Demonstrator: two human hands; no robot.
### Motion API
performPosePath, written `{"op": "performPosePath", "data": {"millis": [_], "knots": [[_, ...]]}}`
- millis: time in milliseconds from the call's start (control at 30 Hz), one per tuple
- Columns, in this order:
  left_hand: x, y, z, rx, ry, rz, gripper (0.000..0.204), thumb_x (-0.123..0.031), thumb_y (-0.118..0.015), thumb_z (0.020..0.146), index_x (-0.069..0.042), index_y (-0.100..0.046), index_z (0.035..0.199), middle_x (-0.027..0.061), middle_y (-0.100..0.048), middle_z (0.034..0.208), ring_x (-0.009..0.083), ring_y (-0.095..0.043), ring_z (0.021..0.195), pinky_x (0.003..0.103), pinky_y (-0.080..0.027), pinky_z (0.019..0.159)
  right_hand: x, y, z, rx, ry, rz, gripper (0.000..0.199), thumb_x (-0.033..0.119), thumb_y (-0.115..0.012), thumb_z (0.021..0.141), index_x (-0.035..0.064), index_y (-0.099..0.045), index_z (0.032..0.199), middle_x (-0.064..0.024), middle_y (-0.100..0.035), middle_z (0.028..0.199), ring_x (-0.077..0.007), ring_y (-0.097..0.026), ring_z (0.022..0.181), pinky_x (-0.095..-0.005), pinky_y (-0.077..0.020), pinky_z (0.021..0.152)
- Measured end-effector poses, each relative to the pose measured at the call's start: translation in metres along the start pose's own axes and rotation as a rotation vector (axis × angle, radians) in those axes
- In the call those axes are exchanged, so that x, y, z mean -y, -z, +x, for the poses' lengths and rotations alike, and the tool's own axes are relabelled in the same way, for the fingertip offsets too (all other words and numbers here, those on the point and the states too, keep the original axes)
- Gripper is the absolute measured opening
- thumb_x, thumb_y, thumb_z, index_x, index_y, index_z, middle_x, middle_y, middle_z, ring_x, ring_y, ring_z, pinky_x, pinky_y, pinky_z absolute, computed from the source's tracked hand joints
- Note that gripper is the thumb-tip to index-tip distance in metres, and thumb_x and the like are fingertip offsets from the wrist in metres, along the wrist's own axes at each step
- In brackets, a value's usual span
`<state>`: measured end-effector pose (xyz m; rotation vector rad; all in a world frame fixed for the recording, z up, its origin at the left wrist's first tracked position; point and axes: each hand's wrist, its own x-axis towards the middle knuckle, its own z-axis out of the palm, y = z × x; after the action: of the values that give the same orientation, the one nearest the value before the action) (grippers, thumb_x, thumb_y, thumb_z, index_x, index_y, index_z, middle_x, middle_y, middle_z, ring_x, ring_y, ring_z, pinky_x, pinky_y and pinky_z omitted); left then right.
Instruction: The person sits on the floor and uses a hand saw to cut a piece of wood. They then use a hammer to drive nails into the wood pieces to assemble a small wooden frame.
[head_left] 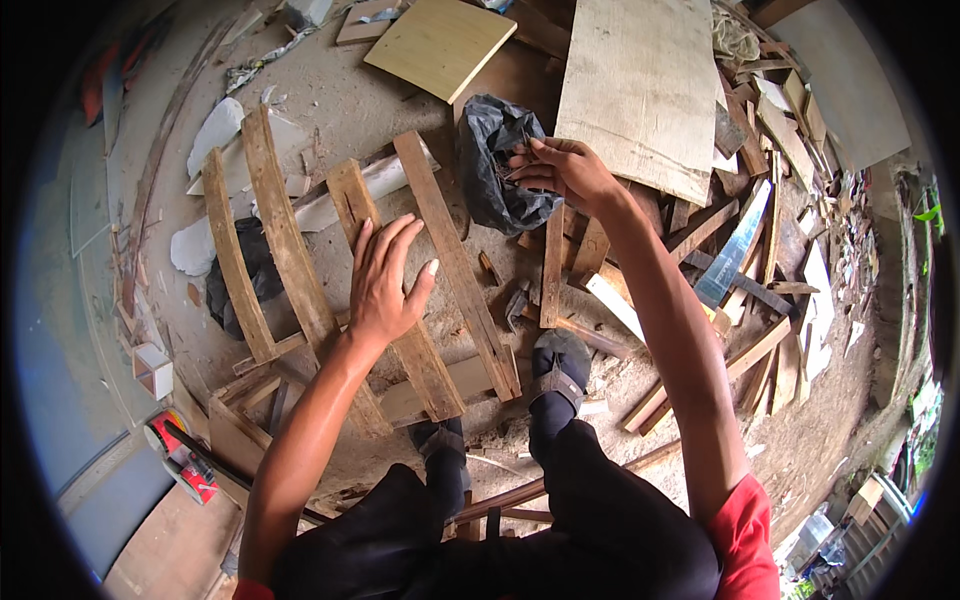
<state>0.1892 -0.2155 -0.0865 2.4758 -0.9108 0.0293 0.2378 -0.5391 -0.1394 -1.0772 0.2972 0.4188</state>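
Observation:
My left hand (385, 275) lies palm down with fingers spread on a worn wooden slat (350, 190). Its thumb reaches toward a darker slat (455, 265) just to the right. Two more weathered slats, an outer one (235, 260) and an inner one (280, 220), lie to the left, roughly parallel. At the mouth of a crumpled black plastic bag (490, 195), my right hand (565, 170) has its fingers bent over the dark contents. Thin dark bits show by the fingertips, too small to name. A hammer (570, 330) lies near my right foot.
A large pale plywood sheet (640, 90) lies beyond my right hand, and a smaller yellowish board (440, 45) at the top. Scrap wood is heaped on the right, with a handsaw (735, 250) across it. A red-and-black object (180, 460) stands at lower left.

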Motion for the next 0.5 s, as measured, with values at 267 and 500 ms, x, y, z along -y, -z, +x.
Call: {"op": "performPosePath", "data": {"millis": [267,500], "knots": [[0.0017,-0.0013,-0.0017,-0.004,-0.001,0.022,0.051,-0.037,-0.052,0.098,-0.002,-0.05,0.135,0.0163,-0.053,0.135,0.0335,-0.05,0.127,0.053,-0.023,0.117,-0.0022,-0.0005,-0.0021,-0.003,0.017,0.066,0.034,0.021,-0.046,0.106,-0.01,-0.055,0.116,-0.0201,-0.065,0.108,-0.0288,-0.067,0.101,-0.0377,-0.0565,0.093],[0.0036,-0.0029,-0.0023,-0.001,-0.011,0.018,0.052,-0.039,-0.05,0.099,-0.002,-0.049,0.136,0.0166,-0.053,0.135,0.0337,-0.049,0.128,0.053,-0.023,0.117,-0.0081,-0.0021,-0.0025,-0.048,0.005,0.037,0.04,0.02,-0.063,0.098,-0.0104,-0.055,0.122,-0.0185,-0.065,0.11,-0.0258,-0.067,0.1,-0.0345,-0.056,0.093]]}}
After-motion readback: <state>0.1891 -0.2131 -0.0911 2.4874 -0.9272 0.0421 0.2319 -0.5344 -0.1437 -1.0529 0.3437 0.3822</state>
